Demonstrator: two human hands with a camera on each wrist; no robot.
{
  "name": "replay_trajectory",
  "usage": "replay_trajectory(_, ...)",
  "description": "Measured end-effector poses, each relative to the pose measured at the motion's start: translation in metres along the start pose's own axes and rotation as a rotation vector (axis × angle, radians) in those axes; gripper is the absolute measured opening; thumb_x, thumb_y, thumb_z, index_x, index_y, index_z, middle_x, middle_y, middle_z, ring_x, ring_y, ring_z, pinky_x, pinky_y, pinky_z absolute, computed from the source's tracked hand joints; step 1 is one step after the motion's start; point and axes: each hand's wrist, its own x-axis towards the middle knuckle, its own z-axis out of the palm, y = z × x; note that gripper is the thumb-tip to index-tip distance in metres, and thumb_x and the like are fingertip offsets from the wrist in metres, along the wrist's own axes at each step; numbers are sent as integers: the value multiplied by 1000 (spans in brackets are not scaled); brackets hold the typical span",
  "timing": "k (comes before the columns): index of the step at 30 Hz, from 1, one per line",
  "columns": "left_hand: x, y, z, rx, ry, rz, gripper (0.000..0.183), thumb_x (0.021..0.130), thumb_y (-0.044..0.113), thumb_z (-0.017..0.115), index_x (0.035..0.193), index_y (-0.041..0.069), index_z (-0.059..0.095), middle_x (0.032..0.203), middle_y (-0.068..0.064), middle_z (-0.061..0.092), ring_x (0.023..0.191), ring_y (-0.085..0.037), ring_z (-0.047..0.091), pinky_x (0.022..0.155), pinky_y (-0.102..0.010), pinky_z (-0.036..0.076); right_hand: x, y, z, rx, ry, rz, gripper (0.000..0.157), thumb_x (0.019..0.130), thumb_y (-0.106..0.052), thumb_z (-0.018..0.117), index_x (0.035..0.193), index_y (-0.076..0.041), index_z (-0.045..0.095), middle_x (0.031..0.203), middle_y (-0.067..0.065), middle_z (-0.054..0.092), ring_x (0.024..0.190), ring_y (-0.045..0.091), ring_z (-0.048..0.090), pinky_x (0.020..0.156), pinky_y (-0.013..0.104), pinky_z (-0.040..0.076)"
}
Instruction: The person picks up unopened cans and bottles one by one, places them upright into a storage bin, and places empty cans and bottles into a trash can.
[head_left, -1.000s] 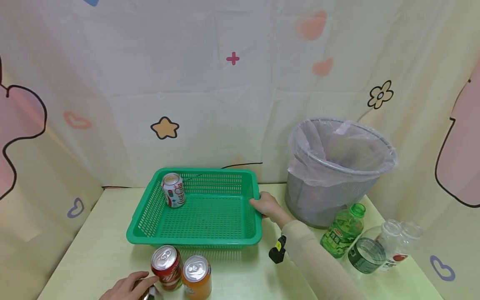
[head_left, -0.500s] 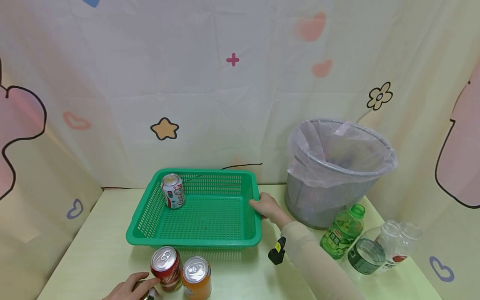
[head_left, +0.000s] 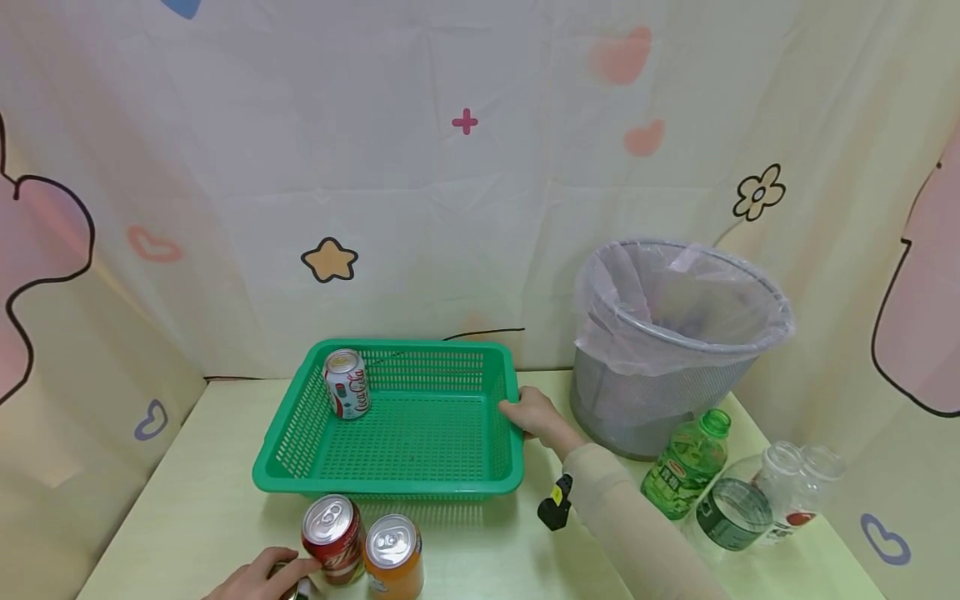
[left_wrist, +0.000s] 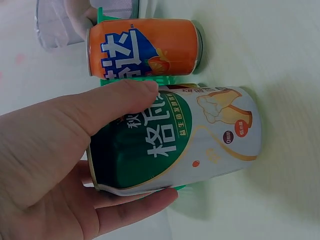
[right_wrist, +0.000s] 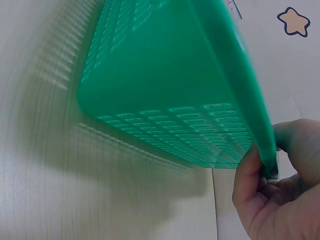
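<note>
My left hand (left_wrist: 60, 145) grips a green and white drink can (left_wrist: 195, 135), thumb on one side and fingers curled round the other; in the head view only part of it shows. Beside it stand a red soda can (head_left: 332, 537) and an orange soda can (head_left: 394, 554). With thumb over the rim, my right hand (head_left: 536, 414) holds the right end of a green plastic basket (head_left: 390, 485). A white Coca-Cola can (head_left: 348, 385) stands upright in the basket's back left corner.
A mesh bin (head_left: 637, 408) with a clear liner stands at the back right. In front of it are a green bottle (head_left: 684, 467) and several clear plastic containers (head_left: 735, 510). A patterned curtain (head_left: 450, 208) hangs behind the table (head_left: 202, 467).
Both hands and all the objects keep practically the same places; the head view has shifted very slightly.
</note>
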Motion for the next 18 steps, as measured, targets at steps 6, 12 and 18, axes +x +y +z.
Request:
replay_trajectory(6, -1, 1, -2, 32, 8, 29, 57, 75, 58, 63, 116, 19, 56, 102, -1, 50, 73, -9, 48, 59, -21, 45, 2, 1, 0, -19, 9, 2, 29, 90, -20, 50, 107, 4, 52, 90, 13, 60, 70, 18, 63, 60, 34, 55)
replay_trajectory(12, -1, 1, -4, 24, -14, 50, 55, 76, 55, 65, 115, 15, 56, 98, -1, 49, 70, -7, 46, 58, -21, 44, 1, 2, 0, -28, 9, 4, 29, 90, -20, 50, 106, 4, 53, 89, 13, 60, 71, 19, 63, 61, 35, 55)
replay_trajectory(18, 0, 3, -5, 31, -36, -1, 58, 74, 60, 63, 114, 18, 57, 96, -1, 48, 72, -13, 47, 59, -24, 45, 1, 2, 0, -22, 6, 11, 28, 90, -19, 50, 106, 3, 53, 89, 13, 60, 70, 18, 63, 63, 35, 55)
